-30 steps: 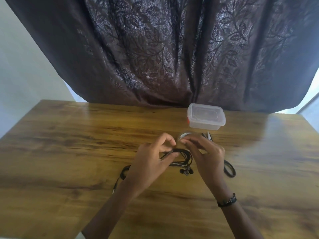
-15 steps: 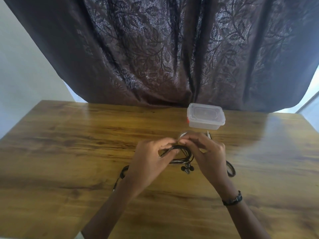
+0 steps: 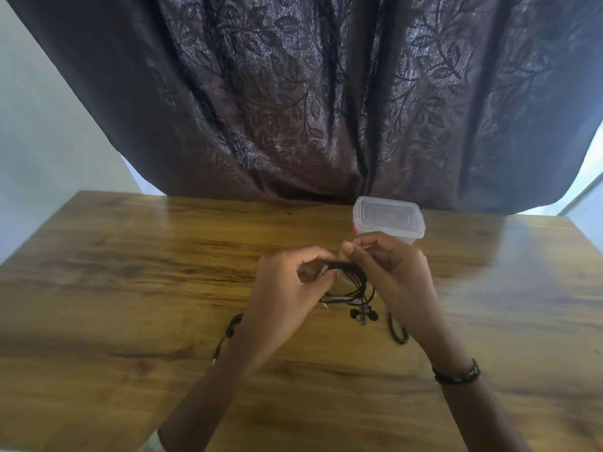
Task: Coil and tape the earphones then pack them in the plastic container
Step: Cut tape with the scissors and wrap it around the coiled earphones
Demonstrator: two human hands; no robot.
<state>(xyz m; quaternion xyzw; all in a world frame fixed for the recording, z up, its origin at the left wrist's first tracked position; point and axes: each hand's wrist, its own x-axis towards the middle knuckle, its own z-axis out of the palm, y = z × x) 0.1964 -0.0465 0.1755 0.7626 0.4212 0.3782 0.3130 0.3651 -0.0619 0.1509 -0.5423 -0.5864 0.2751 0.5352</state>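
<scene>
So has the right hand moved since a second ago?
Yes. The right hand has shifted away from the person, toward the plastic container; its fingers now overlap the container's near edge.

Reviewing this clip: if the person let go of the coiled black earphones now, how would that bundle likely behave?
Probably floppy: the coiled earphones are thin cord, and the earbuds already dangle below the loops. Likely to spring loose, since only the left hand and right hand pinch the loops together. Seemingly very light, held by the fingers alone.
</scene>
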